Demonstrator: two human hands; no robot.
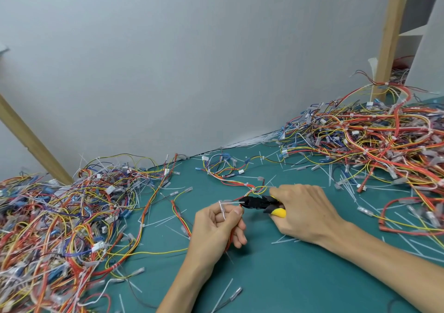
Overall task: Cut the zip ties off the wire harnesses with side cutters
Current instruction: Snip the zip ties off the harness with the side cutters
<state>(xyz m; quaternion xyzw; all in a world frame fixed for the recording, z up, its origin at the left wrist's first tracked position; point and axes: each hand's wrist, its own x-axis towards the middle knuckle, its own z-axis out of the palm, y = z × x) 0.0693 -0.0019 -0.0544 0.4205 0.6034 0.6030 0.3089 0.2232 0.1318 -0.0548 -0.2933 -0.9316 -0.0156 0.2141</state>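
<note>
My left hand (pixel 216 228) pinches the wire harness (pixel 236 182) at its zip tie (pixel 225 202). My right hand (pixel 305 214) grips the side cutters (pixel 259 203), tips pointing left at it.

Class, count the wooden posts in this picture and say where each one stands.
2. The left wooden post slants behind the left wire heap; the right wooden post rises behind the right wire heap. Others may lie out of view.
</note>
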